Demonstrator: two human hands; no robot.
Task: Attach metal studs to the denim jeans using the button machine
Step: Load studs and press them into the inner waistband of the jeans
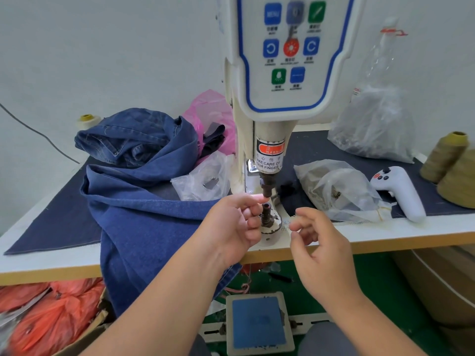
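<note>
Jeans [144, 214], soft and heavy, heaped left on table [38, 227], one leg drooping over the edge; likely best gathered by a flat fold. Left hand [231, 224] fingertips at the machine [282, 73] between punch [267, 187] and die [267, 214], maybe pinching a tiny, slippery stud; cannot tell. Right hand [318, 242] beside it, apart, loosely curled, holding nothing. Stud bags [339, 191] right.

Printed on the label [270, 156] wrapped round the button machine [282, 73] head: "WARNING" on a red band, then "TAKE CARE OF YOUR FINGER" (partly cut off at the edge). Top blue panel button [273, 14] marked "MENU".
</note>
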